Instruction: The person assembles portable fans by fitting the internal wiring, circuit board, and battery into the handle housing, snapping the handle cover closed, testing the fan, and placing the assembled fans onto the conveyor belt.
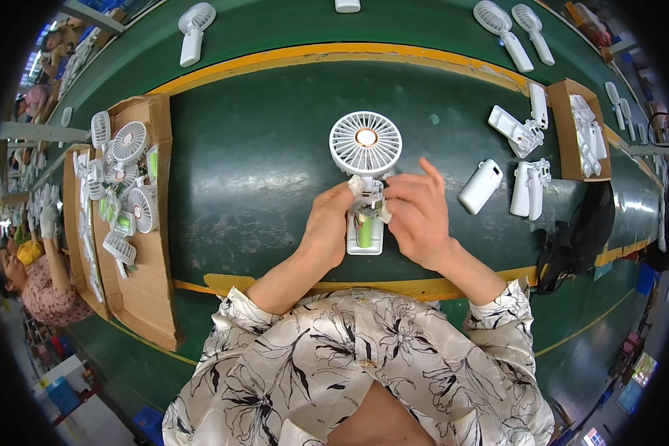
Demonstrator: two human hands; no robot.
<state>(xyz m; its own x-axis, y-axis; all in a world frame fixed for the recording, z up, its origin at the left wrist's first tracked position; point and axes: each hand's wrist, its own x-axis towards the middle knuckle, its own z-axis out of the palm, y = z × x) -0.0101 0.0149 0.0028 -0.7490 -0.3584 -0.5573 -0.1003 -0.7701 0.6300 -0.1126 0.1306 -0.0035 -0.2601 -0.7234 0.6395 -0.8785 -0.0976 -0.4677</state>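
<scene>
A white handheld fan with a round slatted head lies on the green table in front of me. Its handle is opened up, showing a green battery and a small circuit board in the handle shell. My left hand grips the left side of the handle just below the head, thumb and fingers closed on it. On the opposite side, my right hand has its fingers bent in at the handle's neck, with one finger raised. Whatever those right fingertips pinch is too small to make out. Pale coverings wrap some fingertips.
At left, a cardboard box holds several open fans. White handle shells lie to the right, beside a small carton of more parts. Dark cloth hangs at the right edge. Beyond the yellow edge, finished-looking fans rest on a green belt.
</scene>
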